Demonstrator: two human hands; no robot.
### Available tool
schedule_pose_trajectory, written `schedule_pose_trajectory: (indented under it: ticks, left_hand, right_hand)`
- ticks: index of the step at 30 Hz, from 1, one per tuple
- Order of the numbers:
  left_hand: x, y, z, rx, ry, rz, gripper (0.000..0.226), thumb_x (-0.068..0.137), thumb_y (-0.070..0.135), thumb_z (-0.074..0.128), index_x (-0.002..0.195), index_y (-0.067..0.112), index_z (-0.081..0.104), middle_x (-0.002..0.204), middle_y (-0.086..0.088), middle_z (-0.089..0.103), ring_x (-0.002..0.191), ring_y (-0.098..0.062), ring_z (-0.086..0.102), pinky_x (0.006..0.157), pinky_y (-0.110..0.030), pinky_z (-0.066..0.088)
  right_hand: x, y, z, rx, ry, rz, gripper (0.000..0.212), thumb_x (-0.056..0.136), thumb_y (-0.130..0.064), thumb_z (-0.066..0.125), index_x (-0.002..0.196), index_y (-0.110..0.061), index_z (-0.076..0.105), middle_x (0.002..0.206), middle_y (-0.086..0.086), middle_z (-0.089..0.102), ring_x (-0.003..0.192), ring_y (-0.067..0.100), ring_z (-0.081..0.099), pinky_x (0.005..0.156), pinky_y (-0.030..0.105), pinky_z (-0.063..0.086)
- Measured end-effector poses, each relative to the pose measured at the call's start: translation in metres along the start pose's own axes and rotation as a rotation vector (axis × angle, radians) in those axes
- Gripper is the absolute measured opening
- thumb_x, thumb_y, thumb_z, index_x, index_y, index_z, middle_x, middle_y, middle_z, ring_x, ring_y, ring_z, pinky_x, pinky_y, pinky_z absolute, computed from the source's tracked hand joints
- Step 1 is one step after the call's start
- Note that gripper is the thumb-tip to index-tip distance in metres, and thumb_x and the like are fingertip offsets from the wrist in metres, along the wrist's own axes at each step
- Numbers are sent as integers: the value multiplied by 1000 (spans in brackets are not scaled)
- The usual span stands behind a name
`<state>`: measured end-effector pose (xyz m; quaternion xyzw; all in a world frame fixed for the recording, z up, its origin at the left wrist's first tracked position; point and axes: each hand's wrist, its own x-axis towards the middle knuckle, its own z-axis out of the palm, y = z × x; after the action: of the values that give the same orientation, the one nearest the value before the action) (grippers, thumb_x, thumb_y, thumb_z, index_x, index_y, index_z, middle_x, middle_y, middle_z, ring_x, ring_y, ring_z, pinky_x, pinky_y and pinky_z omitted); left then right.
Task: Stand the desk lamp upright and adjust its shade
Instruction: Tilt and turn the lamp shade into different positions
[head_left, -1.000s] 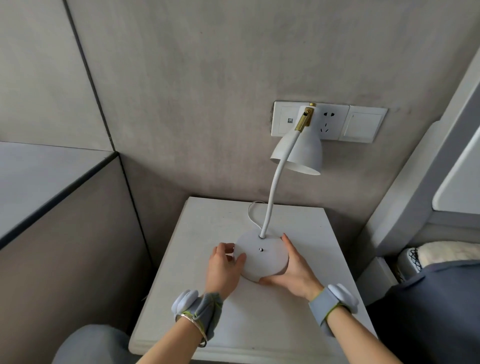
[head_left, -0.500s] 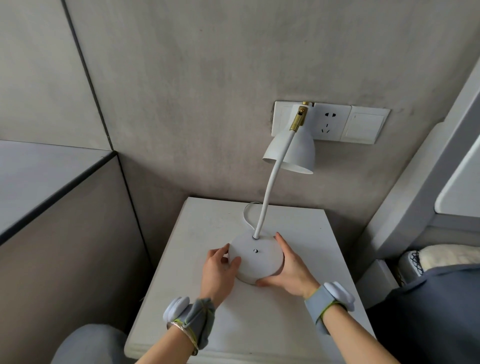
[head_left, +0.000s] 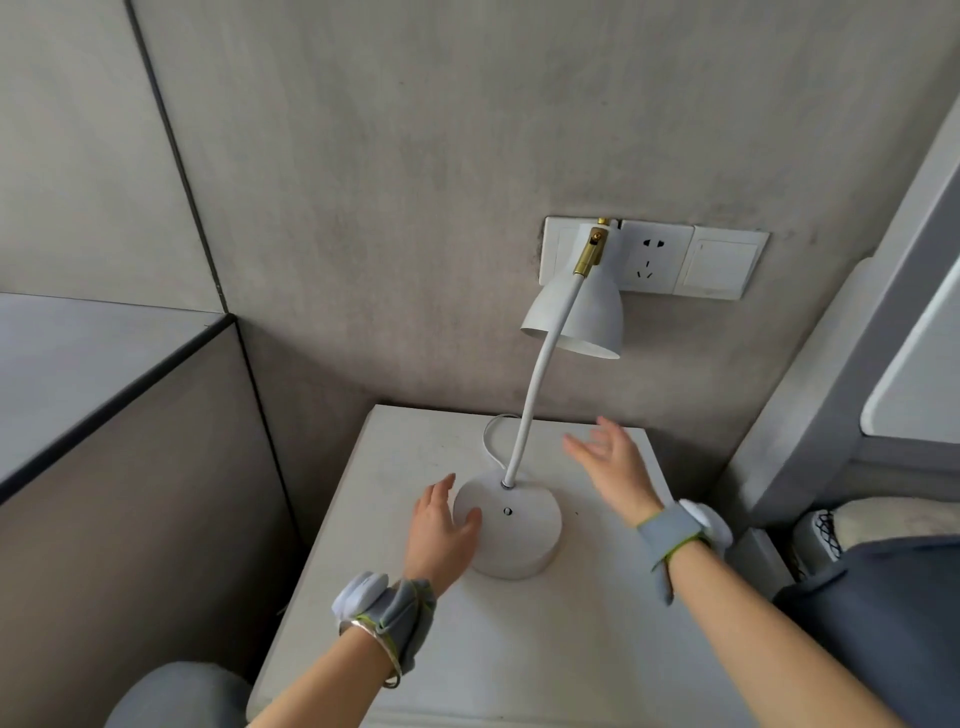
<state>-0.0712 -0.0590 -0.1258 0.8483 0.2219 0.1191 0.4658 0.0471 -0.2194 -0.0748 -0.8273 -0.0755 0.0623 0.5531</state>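
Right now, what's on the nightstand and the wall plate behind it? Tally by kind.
Desk lamp: 1
Lamp cord: 1
Hands at the lamp, left hand and right hand: 2
Wall socket: 1
Wall switch: 1
Total: 6

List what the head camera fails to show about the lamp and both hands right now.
- Lamp shade: its opening faces down and away, so the bulb is hidden.
- Cord: it runs off behind the table's back edge; no plug is in view.
- Left hand: it overlaps the base, but actual contact cannot be told.
- Right hand: motion-blurred fingers, open beside the stem.
- Base button: too small to read its state.
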Motion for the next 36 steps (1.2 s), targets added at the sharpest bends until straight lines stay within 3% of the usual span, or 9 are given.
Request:
schedule_pose_trajectory:
  ticks: [5,17,25,32,34,36]
  left_hand:
    - [6,7,-2,165,-98,151,54,91,27,52,140,17,34,152,2,31,139,-17,27,112,-29,23]
    - [4,-3,2,543,-139,284,51,95,41,35,143,27,27,156,9,18,143,-11,17,114,-28,16]
    - [4,2,1,627,-146,281,51,94,42,34,142,28,28,156,8,22,142,-13,21,114,-33,18]
    - [6,14,-3,653,-231,213,48,95,38,34,141,25,29,155,4,24,142,-17,20,117,-39,15]
    - [4,26,-4,589,-152,192,43,95,35,37,136,21,39,147,0,39,135,-19,34,112,-38,26]
    - [-2,43,-4,421,75,227,31,94,31,41,119,18,54,124,-2,58,115,-20,51,98,-35,42]
  right_hand:
    - [28,-47,-15,-178,276,-146,69,83,-18,66,138,1,29,142,22,42,128,34,44,106,41,36]
    - [39,-83,-22,-154,328,-210,37,89,-9,55,125,-3,50,122,22,61,110,38,57,95,43,46]
    - [24,-76,-27,-349,472,-264,32,88,-16,57,119,-10,57,110,20,68,100,43,59,79,43,48]
    - [2,-65,-36,-409,598,-284,24,84,-23,62,104,-10,61,99,18,72,89,43,60,77,41,44]
    - [-2,-63,-38,-410,591,-268,26,84,-24,62,106,-10,61,100,17,72,91,42,60,79,41,43]
    - [-4,-63,-42,-394,556,-254,30,84,-24,62,111,-10,60,105,17,71,96,41,60,83,42,44]
